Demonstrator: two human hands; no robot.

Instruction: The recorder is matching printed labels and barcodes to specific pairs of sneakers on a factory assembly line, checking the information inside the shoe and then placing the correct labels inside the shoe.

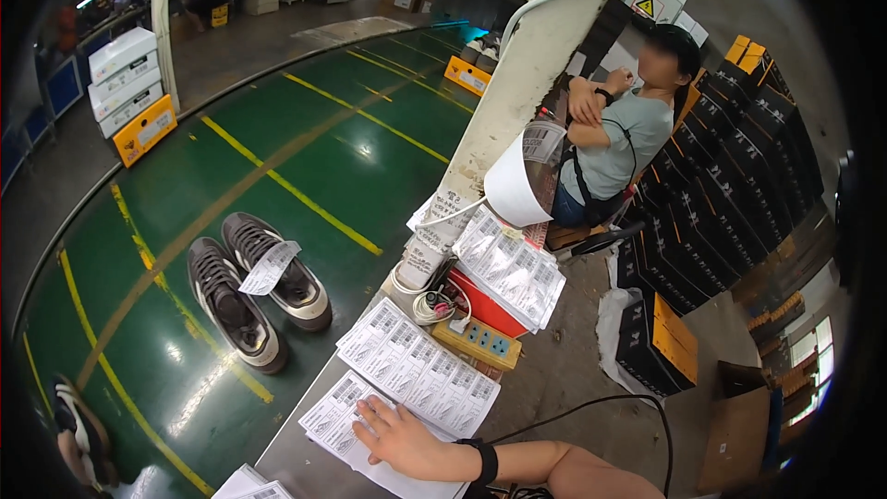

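My right hand rests palm down on a white sheet of printed labels, fingers spread, at the edge of a grey metal table. A black band circles that wrist. Just beyond lies another stack of label sheets, partly overlapping the first. To the left, a pair of dark brown sneakers, one shoe beside the other, sits on the green conveyor belt. A white label slip lies across the pair. My left hand is out of view.
Behind the labels are a wooden power strip, coiled cables and a red box topped with label sheets. A pale post rises beside the belt. A co-worker sits with arms folded near stacked black shoe boxes.
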